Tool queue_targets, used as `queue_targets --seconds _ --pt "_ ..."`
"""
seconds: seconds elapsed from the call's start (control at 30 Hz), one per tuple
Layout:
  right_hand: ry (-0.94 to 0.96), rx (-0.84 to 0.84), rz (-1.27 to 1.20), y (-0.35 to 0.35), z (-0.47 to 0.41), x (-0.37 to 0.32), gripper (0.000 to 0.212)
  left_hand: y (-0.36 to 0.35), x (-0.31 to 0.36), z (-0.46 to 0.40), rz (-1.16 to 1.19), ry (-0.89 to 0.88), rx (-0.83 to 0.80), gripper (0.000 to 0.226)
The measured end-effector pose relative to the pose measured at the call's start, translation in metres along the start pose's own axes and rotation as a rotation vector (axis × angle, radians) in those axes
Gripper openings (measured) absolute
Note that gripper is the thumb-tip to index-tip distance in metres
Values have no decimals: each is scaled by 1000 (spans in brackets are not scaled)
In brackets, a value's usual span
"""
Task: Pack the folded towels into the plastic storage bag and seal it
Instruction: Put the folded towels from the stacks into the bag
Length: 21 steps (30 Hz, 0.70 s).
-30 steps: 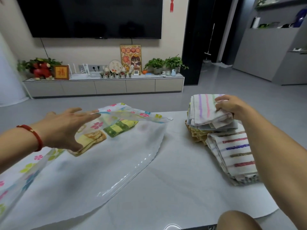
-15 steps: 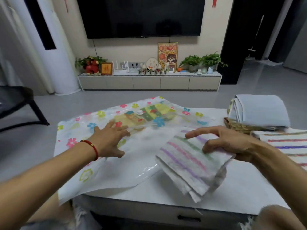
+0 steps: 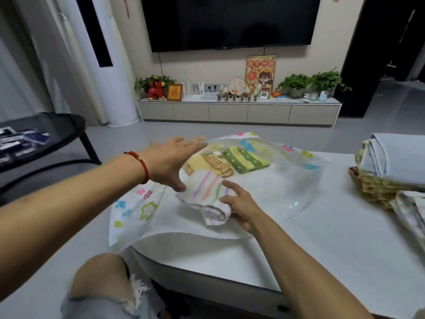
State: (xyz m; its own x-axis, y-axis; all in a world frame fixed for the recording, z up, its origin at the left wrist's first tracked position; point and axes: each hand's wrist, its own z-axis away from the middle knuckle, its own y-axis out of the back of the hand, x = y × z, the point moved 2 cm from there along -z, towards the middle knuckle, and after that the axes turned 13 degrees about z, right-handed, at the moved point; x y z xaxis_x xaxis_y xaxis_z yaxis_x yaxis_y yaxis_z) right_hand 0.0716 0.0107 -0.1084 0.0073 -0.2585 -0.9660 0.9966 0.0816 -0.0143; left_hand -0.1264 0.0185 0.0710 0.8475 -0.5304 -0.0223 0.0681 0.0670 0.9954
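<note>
A clear plastic storage bag [image 3: 296, 180] with a flower print lies on the white table [image 3: 333, 238], its mouth facing me. Inside it lie a yellow-brown towel [image 3: 207, 163] and a green towel [image 3: 246, 158]. My right hand [image 3: 239, 204] grips a folded white towel with coloured stripes [image 3: 207, 189] at the bag's mouth. My left hand [image 3: 174, 160], fingers straight, lifts the bag's upper sheet above that towel.
A stack of folded towels [image 3: 400, 157] sits on a woven basket [image 3: 372, 187] at the table's right edge, with another striped towel [image 3: 411, 212] in front of it. A black side table [image 3: 46, 139] stands at the left. My knee [image 3: 101, 277] is at the table's near edge.
My right hand has carried the striped towel leftward and forward into the bag's mouth. My left hand has risen, lifting the upper sheet. The view has swung right to left.
</note>
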Motion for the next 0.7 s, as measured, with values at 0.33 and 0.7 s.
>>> queue_targets --seconds 0.33,0.7 --pt "260 -205 430 -109 -59 -31 50 0 -12 1 75 -72 3 120" --pt "112 -47 447 -160 -120 14 57 1 -24 4 153 -147 44 113"
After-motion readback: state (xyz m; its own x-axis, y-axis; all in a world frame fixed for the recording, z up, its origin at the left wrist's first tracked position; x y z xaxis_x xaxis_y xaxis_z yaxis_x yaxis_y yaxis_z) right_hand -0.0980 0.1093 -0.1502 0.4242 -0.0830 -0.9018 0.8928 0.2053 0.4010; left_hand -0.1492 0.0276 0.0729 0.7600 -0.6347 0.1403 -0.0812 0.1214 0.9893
